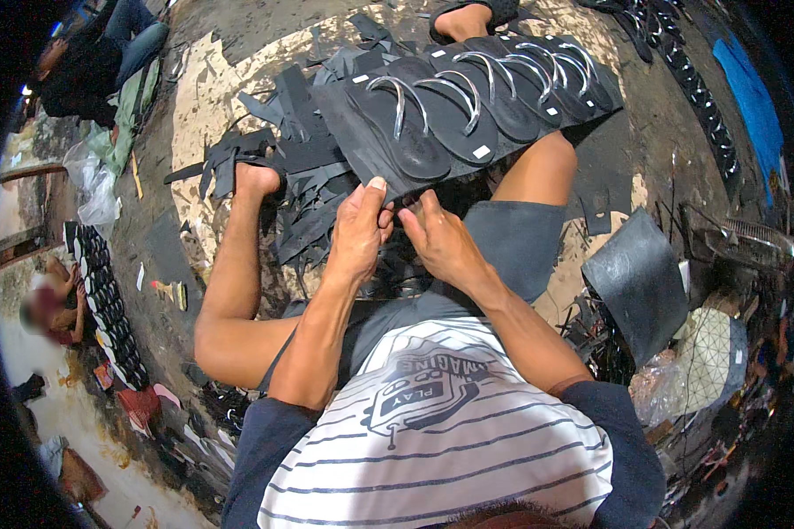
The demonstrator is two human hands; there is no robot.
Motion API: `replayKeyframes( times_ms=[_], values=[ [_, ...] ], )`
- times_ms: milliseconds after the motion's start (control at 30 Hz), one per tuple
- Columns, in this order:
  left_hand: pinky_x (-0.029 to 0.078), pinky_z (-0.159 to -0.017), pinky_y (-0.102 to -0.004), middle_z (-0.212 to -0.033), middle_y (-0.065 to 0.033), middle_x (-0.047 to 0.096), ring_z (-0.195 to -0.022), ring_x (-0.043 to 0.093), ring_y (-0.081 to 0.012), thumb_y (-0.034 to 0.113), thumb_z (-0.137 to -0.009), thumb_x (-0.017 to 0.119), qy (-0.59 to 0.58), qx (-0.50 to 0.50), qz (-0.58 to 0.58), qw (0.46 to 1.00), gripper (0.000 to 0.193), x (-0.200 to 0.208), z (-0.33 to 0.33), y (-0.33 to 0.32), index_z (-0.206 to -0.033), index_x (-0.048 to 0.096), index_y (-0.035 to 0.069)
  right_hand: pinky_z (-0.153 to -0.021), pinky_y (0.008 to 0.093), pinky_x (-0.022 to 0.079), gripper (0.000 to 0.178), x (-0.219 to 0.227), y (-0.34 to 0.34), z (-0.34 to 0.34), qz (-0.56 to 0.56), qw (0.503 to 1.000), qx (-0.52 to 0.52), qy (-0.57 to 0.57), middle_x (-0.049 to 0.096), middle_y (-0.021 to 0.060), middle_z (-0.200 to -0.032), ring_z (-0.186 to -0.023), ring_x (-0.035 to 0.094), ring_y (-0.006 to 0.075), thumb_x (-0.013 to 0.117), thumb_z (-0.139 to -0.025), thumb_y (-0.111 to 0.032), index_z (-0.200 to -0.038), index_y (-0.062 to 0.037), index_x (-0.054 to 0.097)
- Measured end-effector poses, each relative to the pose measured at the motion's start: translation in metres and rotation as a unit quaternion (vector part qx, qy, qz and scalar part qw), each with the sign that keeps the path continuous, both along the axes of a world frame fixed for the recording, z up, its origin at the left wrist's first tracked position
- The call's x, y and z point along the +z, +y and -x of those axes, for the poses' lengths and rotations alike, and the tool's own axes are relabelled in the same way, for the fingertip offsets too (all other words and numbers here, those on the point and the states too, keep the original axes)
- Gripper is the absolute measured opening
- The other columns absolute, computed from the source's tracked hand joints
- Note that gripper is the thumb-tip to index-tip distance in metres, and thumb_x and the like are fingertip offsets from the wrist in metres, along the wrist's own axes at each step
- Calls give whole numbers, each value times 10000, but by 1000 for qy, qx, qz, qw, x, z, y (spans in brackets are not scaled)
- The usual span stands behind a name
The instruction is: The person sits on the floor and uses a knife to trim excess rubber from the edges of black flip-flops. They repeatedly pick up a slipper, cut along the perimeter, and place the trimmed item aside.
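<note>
A black rubber sheet (pixel 342 123) slants across my lap, resting partly over my bent right leg. Several black sandals (pixel 450 122) with shiny silver straps lie on it in a row, some with small white labels. My left hand (pixel 360 231) pinches the sheet's near left corner, thumb on top and fingers curled beneath. Just right of it, my right hand (pixel 443 240) is at the near edge with its fingers bent inward and thumb pointing to the left hand. What those fingers hold, if anything, is hidden.
Black rubber offcuts (pixel 304 198) are heaped between my legs. A curved dark sheet (pixel 637 278) stands at right, near a metal rack (pixel 741 236). Rows of sandals (pixel 110 304) line the left floor; others (pixel 692 84) lie far right, beside blue cloth (pixel 750 101). Other people sit at left.
</note>
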State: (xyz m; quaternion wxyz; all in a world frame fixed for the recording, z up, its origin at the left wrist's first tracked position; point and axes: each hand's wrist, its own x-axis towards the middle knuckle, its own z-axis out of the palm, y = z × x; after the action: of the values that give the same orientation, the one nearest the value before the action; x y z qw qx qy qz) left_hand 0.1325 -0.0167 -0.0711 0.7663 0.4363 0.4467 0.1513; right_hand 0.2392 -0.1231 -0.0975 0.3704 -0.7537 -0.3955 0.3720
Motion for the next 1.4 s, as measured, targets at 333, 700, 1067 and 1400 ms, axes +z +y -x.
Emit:
replayKeyframes(
  times_ms=[333, 700, 1067, 1400],
  values=[
    [326, -479, -226, -672, 22, 482, -536, 413, -61, 385, -1024, 527, 10, -5, -42, 999, 311, 17, 26, -4, -881, 523, 109, -673, 485, 517, 340, -80, 144, -19, -119, 949, 64, -284, 675, 262, -882, -751, 667, 393, 569, -932, -298, -897, 25, 668],
    [443, -950, -345, -1209, -66, 597, -1136, 548, -203, 515, -935, 613, -195, 261, 40, 945, 656, -10, 37, 46, -1364, 487, 34, -539, 247, 500, 394, 15, 57, 3, -153, 880, 2, 449, 539, 16, -794, -609, 558, 84, 514, -1043, -327, -1293, -24, 480],
    [407, -1048, -494, -1356, -252, 530, -1233, 537, -345, 590, -878, 659, 97, 142, 27, 985, 852, -137, -74, 8, -1340, 462, -97, -654, 371, 534, 441, 33, -83, -54, 112, 983, -91, 114, 649, 182, -811, -747, 685, 249, 505, -1037, -335, -1334, -12, 467],
    [542, -912, -488, -1244, -172, 613, -1080, 648, -306, 524, -969, 578, -40, 165, 63, 983, 684, -38, -59, 19, -1349, 437, -27, -775, 530, 524, 398, 17, -44, -36, 60, 994, 14, -87, 654, 303, -1079, -925, 648, 478, 565, -997, -296, -1222, 28, 514]
  ],
)
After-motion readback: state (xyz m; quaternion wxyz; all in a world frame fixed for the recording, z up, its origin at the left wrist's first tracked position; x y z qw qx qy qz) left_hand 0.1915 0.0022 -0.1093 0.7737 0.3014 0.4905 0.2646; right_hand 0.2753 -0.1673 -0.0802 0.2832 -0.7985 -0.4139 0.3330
